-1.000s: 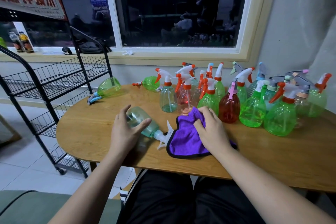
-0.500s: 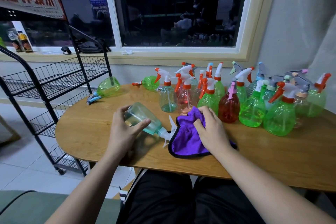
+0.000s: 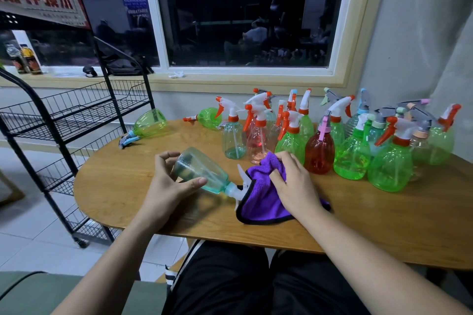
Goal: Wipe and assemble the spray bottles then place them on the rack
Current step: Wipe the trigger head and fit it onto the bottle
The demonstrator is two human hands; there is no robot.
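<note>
My left hand (image 3: 163,186) grips clear teal bottle (image 3: 202,174), tilted, near table (image 3: 115,181) front edge. Right hand (image 3: 294,184) pinches fluffy purple cloth (image 3: 261,202).

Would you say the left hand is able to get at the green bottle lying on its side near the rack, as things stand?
Probably not yet: the left hand grips the teal bottle. Bare tabletop lies between it and the green bottle, so once freed the way seems open.
</note>
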